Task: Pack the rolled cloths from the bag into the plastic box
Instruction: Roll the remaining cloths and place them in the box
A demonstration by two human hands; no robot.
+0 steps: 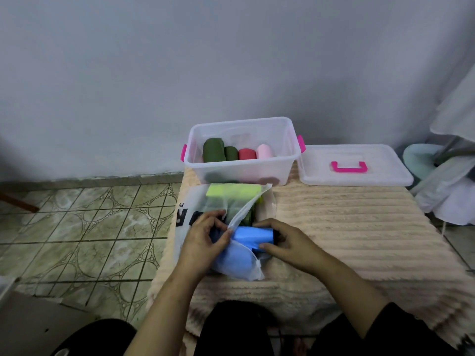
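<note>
A grey wall (pixel 180 60) fills the upper half of the frame. At lower left lies a floor of greenish patterned tiles (pixel 77 227). A ribbed peach blanket (pixel 347 227) covers the surface at centre right. At the right edge hang pale cloths (pixel 452 191) — beside them, a light green round stool (pixel 419 158).

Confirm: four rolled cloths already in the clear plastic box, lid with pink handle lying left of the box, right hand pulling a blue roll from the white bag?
Not quite. In the head view the clear lid with pink handle lies to the right of the clear plastic box, not left. The rest holds: four rolled cloths inside, right hand on the blue rolled cloth at the white bag.
</note>
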